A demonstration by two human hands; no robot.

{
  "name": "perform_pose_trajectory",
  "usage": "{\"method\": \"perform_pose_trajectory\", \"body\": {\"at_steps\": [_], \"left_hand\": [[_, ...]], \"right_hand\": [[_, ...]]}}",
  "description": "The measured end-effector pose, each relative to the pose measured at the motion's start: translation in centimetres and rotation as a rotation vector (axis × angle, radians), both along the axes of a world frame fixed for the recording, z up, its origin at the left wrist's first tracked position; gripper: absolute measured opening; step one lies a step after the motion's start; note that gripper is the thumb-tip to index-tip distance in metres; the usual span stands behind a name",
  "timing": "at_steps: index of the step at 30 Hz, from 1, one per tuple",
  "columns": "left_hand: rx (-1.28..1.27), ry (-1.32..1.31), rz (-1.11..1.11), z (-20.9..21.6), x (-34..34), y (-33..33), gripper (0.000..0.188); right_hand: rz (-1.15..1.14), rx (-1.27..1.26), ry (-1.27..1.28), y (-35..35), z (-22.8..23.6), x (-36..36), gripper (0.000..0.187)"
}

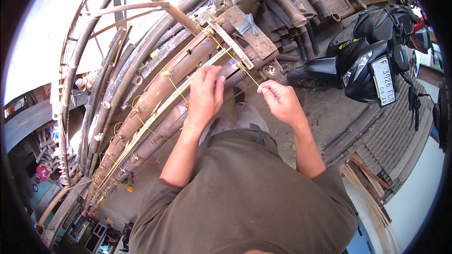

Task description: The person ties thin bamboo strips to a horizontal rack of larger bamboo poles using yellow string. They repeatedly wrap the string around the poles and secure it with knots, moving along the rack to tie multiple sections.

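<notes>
My right hand [282,102] is closed, pinching the end of a yellow cord [250,77] between thumb and fingers. The cord runs taut up to a wrap near the end of a long brown bamboo pole [165,126]. Fingers stretched out, my left hand [205,90] lies over thin pale bamboo strips [217,57] beside that pole; whether it presses on them I cannot tell. A second bamboo pole [153,95] runs alongside on the far side, with yellow cord tied at several places. A flat pale wooden piece [233,46] crosses the poles near their right end.
A wooden block [254,37] with a blue tied strip [248,24] stands at the poles' right end. Bamboo lengths [287,4] are piled behind it. A black motorcycle [360,68] is parked at right, near stacked corrugated sheets [393,136]. Curved bamboo poles [127,70] stand at left.
</notes>
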State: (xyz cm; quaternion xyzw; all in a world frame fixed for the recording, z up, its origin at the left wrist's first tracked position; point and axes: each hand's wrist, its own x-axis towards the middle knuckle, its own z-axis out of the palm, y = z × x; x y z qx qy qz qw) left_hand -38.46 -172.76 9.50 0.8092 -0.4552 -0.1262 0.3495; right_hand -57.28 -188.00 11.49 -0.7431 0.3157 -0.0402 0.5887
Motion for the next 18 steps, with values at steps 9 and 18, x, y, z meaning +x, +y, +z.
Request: {"method": "perform_pose_trajectory", "body": {"at_steps": [9, 18], "left_hand": [[0.122, -0.132, 0.135, -4.0, 0.5, -2.8, 0.03], [0.037, -0.255, 0.152, -4.5, -4.3, -3.4, 0.034]], "right_hand": [[-0.011, -0.179, -0.048, 1.2, -9.1, -0.6, 0.017], [-0.096, 0.21, -0.145, -2.0, -6.4, -3.3, 0.015]]}}
